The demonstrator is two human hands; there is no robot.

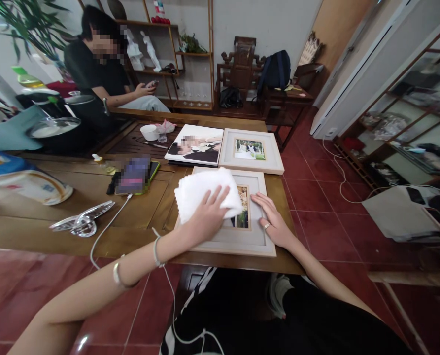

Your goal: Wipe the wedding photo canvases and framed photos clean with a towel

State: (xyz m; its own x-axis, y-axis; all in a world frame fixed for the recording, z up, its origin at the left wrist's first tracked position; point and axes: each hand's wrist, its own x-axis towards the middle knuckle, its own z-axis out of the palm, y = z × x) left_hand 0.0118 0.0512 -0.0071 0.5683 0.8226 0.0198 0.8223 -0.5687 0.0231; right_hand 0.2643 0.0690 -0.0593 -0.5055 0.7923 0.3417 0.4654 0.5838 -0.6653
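Observation:
A white cloth lies folded over a light wooden picture frame at the table's front edge. On top of the cloth rests my left hand, its fingers spread and flat. My right hand lies along the frame's right side, fingers stretched out and touching it. Part of the photo inside shows beside the cloth; the rest is hidden under cloth and hand. Just behind are a second light picture frame, holding a photo, and a photo panel lying flat to its left.
On the wooden table lie a phone with a white cable, a shiny metal tool, a white cup and a blue-and-white pack. Across the table a person sits with a phone. Red tiles cover the floor.

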